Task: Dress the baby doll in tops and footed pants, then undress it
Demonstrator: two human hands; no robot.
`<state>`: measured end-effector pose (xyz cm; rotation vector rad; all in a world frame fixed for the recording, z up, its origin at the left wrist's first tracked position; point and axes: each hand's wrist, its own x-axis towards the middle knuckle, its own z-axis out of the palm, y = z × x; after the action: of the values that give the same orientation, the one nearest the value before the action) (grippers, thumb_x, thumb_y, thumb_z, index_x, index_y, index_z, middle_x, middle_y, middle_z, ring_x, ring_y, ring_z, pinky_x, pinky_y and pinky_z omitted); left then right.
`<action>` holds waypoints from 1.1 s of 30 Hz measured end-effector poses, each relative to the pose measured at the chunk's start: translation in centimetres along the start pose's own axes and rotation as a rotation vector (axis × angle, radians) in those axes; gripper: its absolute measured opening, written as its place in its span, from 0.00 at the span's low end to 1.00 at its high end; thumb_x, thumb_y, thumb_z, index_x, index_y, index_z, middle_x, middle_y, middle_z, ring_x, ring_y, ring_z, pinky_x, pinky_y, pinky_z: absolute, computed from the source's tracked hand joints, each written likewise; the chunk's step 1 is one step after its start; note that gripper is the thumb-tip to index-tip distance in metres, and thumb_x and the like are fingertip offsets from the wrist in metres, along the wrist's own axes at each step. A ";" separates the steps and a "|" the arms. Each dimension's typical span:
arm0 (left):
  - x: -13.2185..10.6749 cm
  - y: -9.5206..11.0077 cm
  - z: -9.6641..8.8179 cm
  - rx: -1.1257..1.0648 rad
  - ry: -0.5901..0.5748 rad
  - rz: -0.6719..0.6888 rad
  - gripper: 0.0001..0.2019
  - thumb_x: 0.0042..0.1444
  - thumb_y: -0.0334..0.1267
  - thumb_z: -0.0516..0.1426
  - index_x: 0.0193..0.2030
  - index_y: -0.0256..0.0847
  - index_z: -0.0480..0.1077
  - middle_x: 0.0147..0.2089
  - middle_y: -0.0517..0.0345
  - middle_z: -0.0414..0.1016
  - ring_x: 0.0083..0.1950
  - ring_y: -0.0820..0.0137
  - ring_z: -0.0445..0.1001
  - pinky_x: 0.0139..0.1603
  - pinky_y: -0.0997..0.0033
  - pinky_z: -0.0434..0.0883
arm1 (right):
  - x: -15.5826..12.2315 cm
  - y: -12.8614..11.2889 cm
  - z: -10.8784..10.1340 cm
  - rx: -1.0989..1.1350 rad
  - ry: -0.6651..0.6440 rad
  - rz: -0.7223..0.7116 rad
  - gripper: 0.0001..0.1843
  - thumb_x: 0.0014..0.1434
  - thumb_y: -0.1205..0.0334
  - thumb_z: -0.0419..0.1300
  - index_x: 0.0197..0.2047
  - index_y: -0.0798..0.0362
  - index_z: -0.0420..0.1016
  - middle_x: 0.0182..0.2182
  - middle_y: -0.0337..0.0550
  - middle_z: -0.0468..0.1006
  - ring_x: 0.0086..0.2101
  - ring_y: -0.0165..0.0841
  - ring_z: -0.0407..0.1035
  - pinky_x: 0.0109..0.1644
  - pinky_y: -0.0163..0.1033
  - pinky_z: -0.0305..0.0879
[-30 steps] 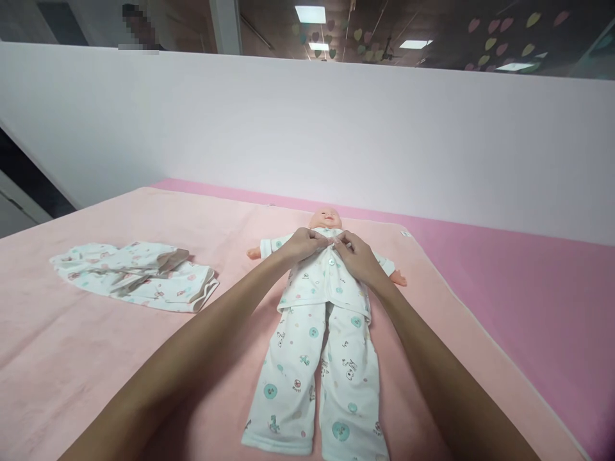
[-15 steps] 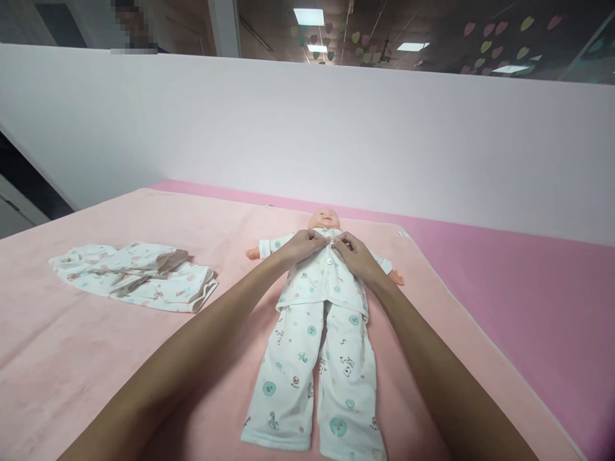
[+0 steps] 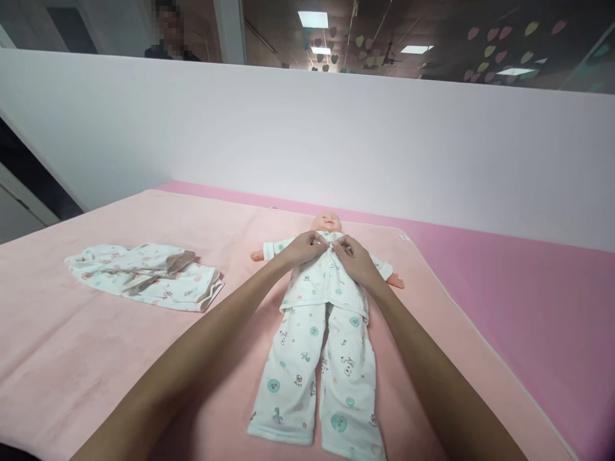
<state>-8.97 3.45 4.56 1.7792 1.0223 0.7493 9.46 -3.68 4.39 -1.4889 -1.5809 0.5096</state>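
Observation:
A baby doll (image 3: 327, 221) lies on its back, head away from me, arms spread. It wears a white printed pajama top (image 3: 312, 286) with a button front and matching pants (image 3: 291, 378). My left hand (image 3: 308, 247) pinches the top's front edge at the upper chest. Opposite it, my right hand (image 3: 353, 256) is closed on the other side of the front opening, fingertips by a button. A lower button (image 3: 331, 264) shows just below my fingers. The exact grip at the fingertips is partly hidden.
Folded white printed clothes (image 3: 148, 278) lie to the left on the pink blanket (image 3: 86, 358). A magenta surface (image 3: 533, 307) extends along the right. Behind stands a white partition (image 3: 336, 141); beyond it a person (image 3: 170, 32) is partly visible.
The view has shifted slightly, so the scene sits a little lower and to the right. Both hands stay at the doll's chest, with only small finger movement.

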 end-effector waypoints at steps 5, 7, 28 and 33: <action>0.6 0.2 -0.1 0.175 0.184 0.078 0.14 0.65 0.47 0.61 0.52 0.44 0.71 0.34 0.61 0.76 0.37 0.67 0.75 0.38 0.69 0.67 | 2.2 0.9 -1.6 -0.129 0.025 -0.044 0.12 0.64 0.51 0.63 0.47 0.48 0.75 0.47 0.46 0.80 0.41 0.39 0.71 0.47 0.45 0.68; 1.2 0.4 -0.5 0.240 0.190 0.145 0.13 0.65 0.43 0.61 0.54 0.45 0.73 0.41 0.58 0.79 0.42 0.66 0.76 0.43 0.68 0.69 | 3.4 1.3 -2.4 -0.155 -0.020 -0.073 0.13 0.66 0.53 0.62 0.51 0.48 0.77 0.53 0.47 0.80 0.42 0.39 0.71 0.49 0.45 0.68; 3.7 -1.3 -0.4 0.002 0.147 0.302 0.14 0.64 0.48 0.62 0.46 0.43 0.83 0.46 0.55 0.86 0.44 0.65 0.78 0.50 0.67 0.71 | 6.3 3.0 -1.2 0.098 -0.093 0.017 0.18 0.61 0.44 0.68 0.46 0.48 0.82 0.45 0.43 0.84 0.43 0.40 0.72 0.51 0.45 0.66; 3.3 -0.9 -0.7 -0.003 0.111 0.283 0.17 0.66 0.51 0.60 0.45 0.42 0.84 0.46 0.54 0.86 0.47 0.63 0.80 0.52 0.66 0.71 | 6.4 3.1 -1.4 0.053 -0.095 0.044 0.19 0.59 0.43 0.69 0.45 0.48 0.83 0.42 0.42 0.83 0.41 0.38 0.71 0.48 0.43 0.65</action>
<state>-8.33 6.83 4.16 1.9200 0.8482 1.0330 13.05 2.61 4.68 -1.4809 -1.5982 0.6515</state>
